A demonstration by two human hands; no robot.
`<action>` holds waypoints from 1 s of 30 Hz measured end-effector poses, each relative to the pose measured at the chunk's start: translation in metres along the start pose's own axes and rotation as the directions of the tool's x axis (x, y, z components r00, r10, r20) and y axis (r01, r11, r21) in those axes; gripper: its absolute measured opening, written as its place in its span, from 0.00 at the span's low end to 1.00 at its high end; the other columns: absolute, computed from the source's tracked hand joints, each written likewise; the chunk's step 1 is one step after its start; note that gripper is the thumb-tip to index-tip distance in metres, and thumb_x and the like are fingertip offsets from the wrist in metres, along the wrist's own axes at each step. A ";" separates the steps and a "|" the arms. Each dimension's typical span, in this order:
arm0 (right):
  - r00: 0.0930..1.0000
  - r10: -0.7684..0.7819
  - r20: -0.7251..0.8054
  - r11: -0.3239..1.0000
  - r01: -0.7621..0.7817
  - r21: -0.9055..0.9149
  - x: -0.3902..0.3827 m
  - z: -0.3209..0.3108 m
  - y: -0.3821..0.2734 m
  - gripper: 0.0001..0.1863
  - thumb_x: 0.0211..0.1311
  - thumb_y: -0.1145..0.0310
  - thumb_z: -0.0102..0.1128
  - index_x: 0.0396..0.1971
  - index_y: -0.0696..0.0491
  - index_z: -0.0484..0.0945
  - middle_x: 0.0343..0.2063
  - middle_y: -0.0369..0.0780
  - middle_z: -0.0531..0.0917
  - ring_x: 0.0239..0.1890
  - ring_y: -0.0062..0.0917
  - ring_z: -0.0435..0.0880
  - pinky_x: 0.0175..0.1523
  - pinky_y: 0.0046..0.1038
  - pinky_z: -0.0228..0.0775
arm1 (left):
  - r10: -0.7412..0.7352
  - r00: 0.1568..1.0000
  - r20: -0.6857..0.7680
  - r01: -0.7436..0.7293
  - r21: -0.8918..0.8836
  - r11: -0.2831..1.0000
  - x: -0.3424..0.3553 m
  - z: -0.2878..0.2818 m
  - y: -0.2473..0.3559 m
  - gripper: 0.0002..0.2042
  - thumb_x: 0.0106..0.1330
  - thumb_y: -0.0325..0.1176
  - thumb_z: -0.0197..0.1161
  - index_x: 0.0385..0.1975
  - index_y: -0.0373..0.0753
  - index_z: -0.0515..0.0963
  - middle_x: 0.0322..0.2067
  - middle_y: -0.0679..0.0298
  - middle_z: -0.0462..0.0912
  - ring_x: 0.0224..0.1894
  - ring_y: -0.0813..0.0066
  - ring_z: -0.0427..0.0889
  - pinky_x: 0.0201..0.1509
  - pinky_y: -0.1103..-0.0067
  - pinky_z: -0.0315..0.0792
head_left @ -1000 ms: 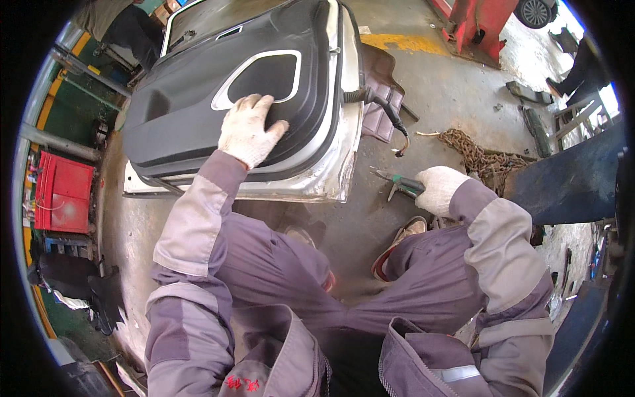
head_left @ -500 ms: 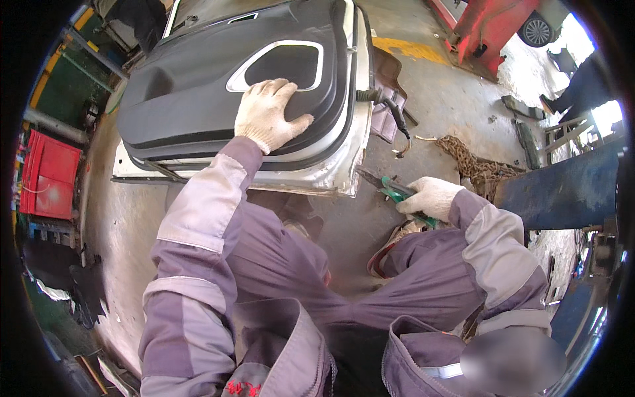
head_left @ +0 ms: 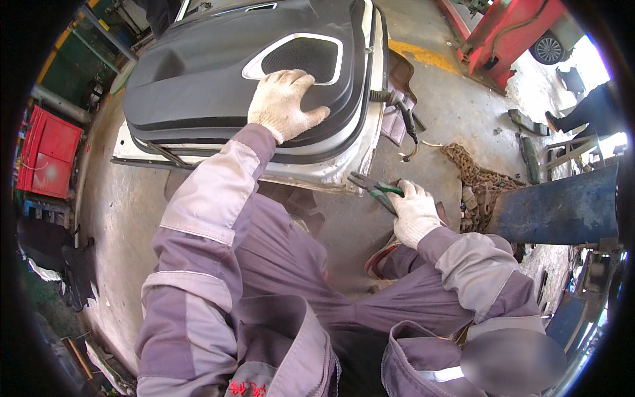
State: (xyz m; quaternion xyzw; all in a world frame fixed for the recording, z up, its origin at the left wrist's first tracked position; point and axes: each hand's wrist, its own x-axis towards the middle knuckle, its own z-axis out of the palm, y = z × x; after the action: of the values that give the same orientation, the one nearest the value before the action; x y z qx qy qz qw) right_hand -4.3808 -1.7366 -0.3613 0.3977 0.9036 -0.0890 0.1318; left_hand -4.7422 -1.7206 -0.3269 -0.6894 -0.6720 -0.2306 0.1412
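Note:
A white car door lies with its black inner panel [head_left: 192, 86] facing up. My left hand [head_left: 281, 109], in a white knit glove, rests on the panel below the white-rimmed speaker grille [head_left: 301, 56]. Its fingers are stretched out, with the thumb apart. To the right, my gloved right hand [head_left: 417, 212] grips a pair of pliers [head_left: 377, 186] with green handles. The dark jaws point left, close to the door's lower right corner and slightly parted. A black wiring harness [head_left: 405, 116] with a corrugated sleeve sticks out of the door's right edge.
A rusty chain [head_left: 473, 169] lies in a heap beside a blue metal beam [head_left: 555, 205] on the right. Behind it stands a red lift post [head_left: 503, 43]. A red cabinet [head_left: 49, 155] is at the left. At the far right, another person's dark-clothed leg [head_left: 589, 112] shows.
My right hand has turned and moved slightly left with the pliers, bringing them nearer the door's corner. My left hand stays on the panel. The whole view has shifted a little.

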 end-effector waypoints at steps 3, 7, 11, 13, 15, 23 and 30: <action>0.994 -0.084 -0.074 0.984 0.071 -0.165 0.004 0.002 -0.005 0.26 0.66 0.66 0.57 0.66 0.47 0.78 0.72 0.51 0.69 0.76 0.50 0.65 0.75 0.57 0.57 | -0.009 1.000 0.007 0.009 0.016 1.000 -0.002 -0.002 -0.002 0.32 0.56 0.55 0.75 0.56 0.39 0.84 0.60 0.58 0.83 0.66 0.56 0.77 0.73 0.62 0.67; 0.995 -0.089 -0.050 0.956 0.071 -0.286 0.000 0.004 -0.015 0.24 0.71 0.63 0.53 0.65 0.48 0.78 0.75 0.55 0.65 0.76 0.51 0.65 0.73 0.61 0.57 | -0.025 0.999 0.023 0.025 0.031 0.999 -0.003 -0.001 -0.001 0.32 0.56 0.55 0.75 0.56 0.40 0.84 0.61 0.59 0.82 0.66 0.57 0.76 0.73 0.62 0.67; 1.000 -0.032 -0.001 0.961 0.030 -0.277 -0.004 0.007 -0.023 0.24 0.72 0.64 0.52 0.65 0.50 0.77 0.76 0.59 0.63 0.76 0.52 0.64 0.71 0.62 0.60 | -0.026 0.999 0.030 0.025 0.025 0.999 0.000 0.000 0.001 0.32 0.56 0.55 0.75 0.56 0.40 0.84 0.62 0.59 0.82 0.67 0.57 0.76 0.73 0.62 0.67; 0.999 -0.002 0.035 0.971 0.010 -0.239 -0.004 0.008 -0.029 0.24 0.71 0.64 0.53 0.65 0.51 0.77 0.75 0.59 0.63 0.77 0.52 0.64 0.70 0.62 0.62 | -0.027 0.999 0.025 0.026 0.021 0.999 -0.001 -0.002 0.000 0.32 0.56 0.55 0.75 0.57 0.40 0.83 0.61 0.58 0.82 0.66 0.57 0.76 0.73 0.62 0.66; 0.997 0.028 0.077 0.981 -0.013 -0.194 -0.003 0.003 -0.034 0.25 0.69 0.64 0.57 0.65 0.51 0.77 0.75 0.59 0.63 0.77 0.52 0.63 0.67 0.63 0.65 | -0.020 1.000 0.018 0.019 0.008 1.000 -0.002 -0.002 -0.001 0.32 0.56 0.54 0.76 0.57 0.39 0.83 0.61 0.58 0.83 0.66 0.56 0.77 0.73 0.61 0.66; 0.893 -0.001 0.450 0.699 -0.322 0.639 -0.007 -0.072 0.004 0.21 0.60 0.69 0.56 0.53 0.55 0.81 0.39 0.55 0.87 0.48 0.50 0.87 0.55 0.43 0.75 | 0.480 0.873 -0.093 -0.488 -0.177 0.854 -0.011 -0.010 0.016 0.20 0.58 0.37 0.75 0.51 0.37 0.84 0.49 0.54 0.87 0.53 0.52 0.85 0.58 0.59 0.77; 0.968 0.244 0.055 0.902 -0.248 0.354 -0.049 -0.068 0.019 0.21 0.60 0.69 0.56 0.54 0.57 0.80 0.51 0.56 0.83 0.56 0.54 0.83 0.62 0.47 0.76 | 0.401 0.658 0.638 -0.335 -0.228 0.914 -0.068 0.030 0.102 0.11 0.64 0.41 0.69 0.37 0.41 0.85 0.34 0.55 0.89 0.39 0.51 0.89 0.46 0.60 0.82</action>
State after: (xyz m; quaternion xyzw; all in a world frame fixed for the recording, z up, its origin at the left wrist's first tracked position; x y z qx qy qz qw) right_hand -4.3463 -1.7403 -0.2827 0.5255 0.8142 -0.2363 0.0715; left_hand -4.6367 -1.7696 -0.3753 -0.8525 -0.5121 0.0372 -0.0987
